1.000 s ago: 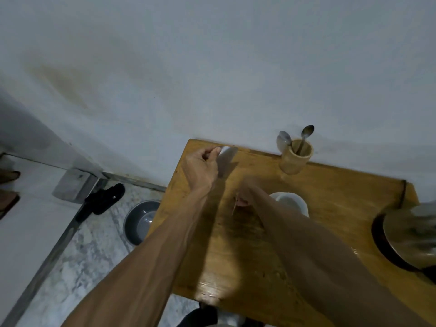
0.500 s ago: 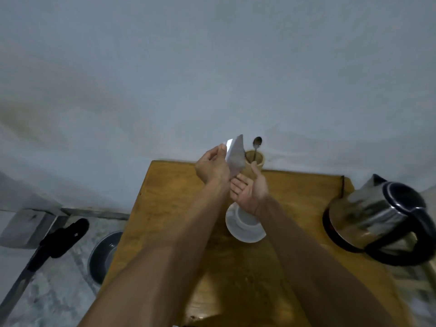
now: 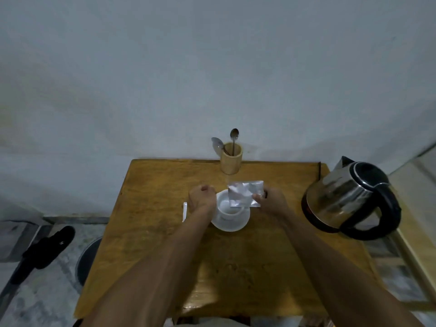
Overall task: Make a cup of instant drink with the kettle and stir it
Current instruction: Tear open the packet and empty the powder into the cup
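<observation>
A white cup (image 3: 228, 210) stands on a white saucer (image 3: 232, 225) in the middle of the wooden table (image 3: 153, 199). My right hand (image 3: 271, 201) pinches a silver sachet (image 3: 245, 193) by its right edge and holds it tilted over the cup's mouth. My left hand (image 3: 201, 197) rests just left of the cup, its fingers curled shut with nothing visible in them. A steel kettle (image 3: 342, 194) with a black handle and lid sits on its base at the table's right edge. What is inside the cup is hidden behind the sachet.
A bamboo holder (image 3: 231, 159) with two spoons stands at the table's back edge against the wall. A thin white strip (image 3: 185, 211) lies on the table left of my left hand. On the floor to the left are a grey bowl (image 3: 88, 258) and a black sandal (image 3: 47, 249).
The sachet has passed from my left hand to my right and come down over the cup. My left hand has dropped beside the cup. The view has swung right and steadied.
</observation>
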